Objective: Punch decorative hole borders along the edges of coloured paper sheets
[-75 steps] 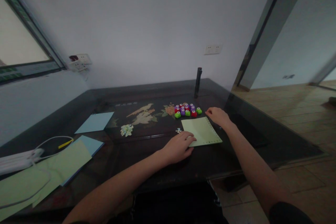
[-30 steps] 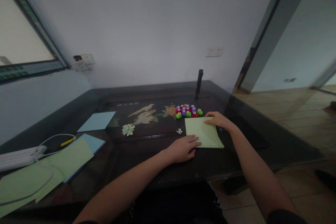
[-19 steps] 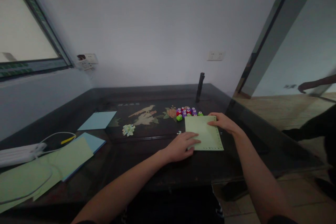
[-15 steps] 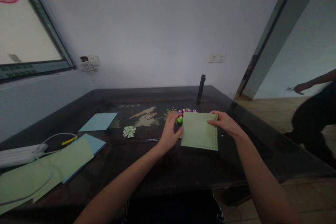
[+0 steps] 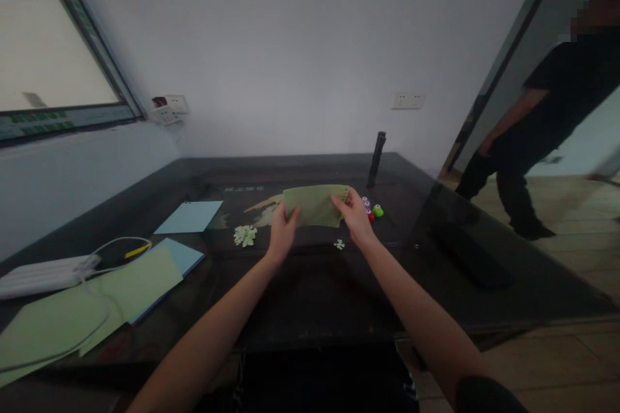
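Observation:
A pale green sheet of paper point(image 5: 314, 206) with holes along its edge is held up over the table between both hands. My left hand point(image 5: 283, 226) pinches its left side, thumb in front. At its right side my right hand point(image 5: 354, 214) grips the holed edge, thumb across the front. Just below the sheet lies a small puzzle-like piece point(image 5: 339, 244). A pile of similar pale pieces point(image 5: 245, 235) rests left of my left hand. Beside my right hand are several colourful small balls with eye-like dots point(image 5: 378, 210), partly hidden by it.
On the dark glossy table point(image 5: 310, 310) lie a light blue sheet point(image 5: 188, 216), green sheets point(image 5: 116, 297) and a white power strip point(image 5: 43, 277) with its cable. A black upright object point(image 5: 376, 158) stands at the back; a black flat object point(image 5: 472, 258) lies right. A person point(image 5: 542, 116) is beyond the table.
The green sheet has moved left and tilted. My left hand has come onto its left edge. The small piece and the colourful balls are more exposed. The person at right has moved further into view.

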Available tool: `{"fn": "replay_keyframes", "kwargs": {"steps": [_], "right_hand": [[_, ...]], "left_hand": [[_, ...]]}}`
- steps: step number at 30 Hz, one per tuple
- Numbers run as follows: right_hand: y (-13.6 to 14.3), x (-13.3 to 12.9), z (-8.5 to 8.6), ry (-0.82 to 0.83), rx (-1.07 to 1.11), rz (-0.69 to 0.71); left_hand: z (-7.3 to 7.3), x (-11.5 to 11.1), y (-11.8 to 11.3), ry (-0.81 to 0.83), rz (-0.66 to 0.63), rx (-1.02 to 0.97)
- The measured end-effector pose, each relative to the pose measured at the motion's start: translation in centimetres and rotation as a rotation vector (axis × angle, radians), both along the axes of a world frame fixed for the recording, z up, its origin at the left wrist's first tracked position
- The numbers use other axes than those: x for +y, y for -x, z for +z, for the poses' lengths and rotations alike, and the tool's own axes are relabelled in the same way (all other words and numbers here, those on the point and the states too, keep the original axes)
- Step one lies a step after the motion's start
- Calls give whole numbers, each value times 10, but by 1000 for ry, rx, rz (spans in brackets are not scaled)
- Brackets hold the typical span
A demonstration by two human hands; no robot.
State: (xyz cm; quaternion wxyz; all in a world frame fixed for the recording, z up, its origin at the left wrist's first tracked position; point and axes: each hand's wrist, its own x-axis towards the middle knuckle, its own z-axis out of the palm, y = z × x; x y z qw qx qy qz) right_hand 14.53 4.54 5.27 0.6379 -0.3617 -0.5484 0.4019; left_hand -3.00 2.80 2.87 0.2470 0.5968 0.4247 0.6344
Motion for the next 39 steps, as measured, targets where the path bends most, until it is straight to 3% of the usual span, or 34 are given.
{"fn": "replay_keyframes", "kwargs": {"steps": [7,17,24,28,33,36,39], "right_hand": [[2,21,-48,55,-83,68],[-2,30,-65,-14,-331,-49],[-4,26,-62,-64,-403,-118],[-6,23,-56,-67,-429,-113],[-11,11,-37,-136,-524,-198],[-13,0,-24,-206,-624,-236],[-14,-6,-17,-252,-682,-230]], "left_hand": [[-29,14,1,133,91,16],[-34,18,5,152,61,66],[-34,20,5,111,16,20],[-19,18,12,46,1,21],[3,8,19,-101,63,332],[6,5,19,-93,78,478],[5,5,19,-94,87,500]]}}
